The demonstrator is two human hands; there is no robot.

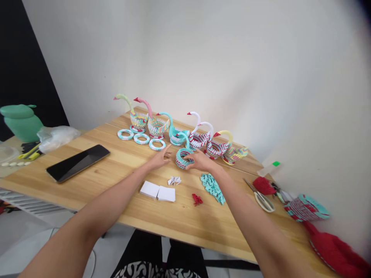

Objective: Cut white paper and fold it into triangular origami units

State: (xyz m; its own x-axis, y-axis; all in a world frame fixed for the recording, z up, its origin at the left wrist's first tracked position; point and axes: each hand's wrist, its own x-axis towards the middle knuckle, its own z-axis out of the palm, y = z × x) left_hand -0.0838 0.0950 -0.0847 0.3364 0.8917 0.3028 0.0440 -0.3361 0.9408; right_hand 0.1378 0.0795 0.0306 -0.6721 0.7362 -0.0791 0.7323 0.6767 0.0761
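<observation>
A small swan of folded paper pieces, turquoise with red and white bands, stands on the wooden table in front of me. My right hand grips its right side, fingers and thumb at the rim of the round body. To its left, my left hand is held just above the table with fingers apart and nothing in them. Nearer me lie a pile of turquoise folded paper pieces, a few red pieces, a little heap of white pieces and two stacks of white paper.
Behind stand several finished paper swans, with three paper rings before them. A phone lies left. Scissors, a red and turquoise paper piece and a red object are right. A green container stands far left.
</observation>
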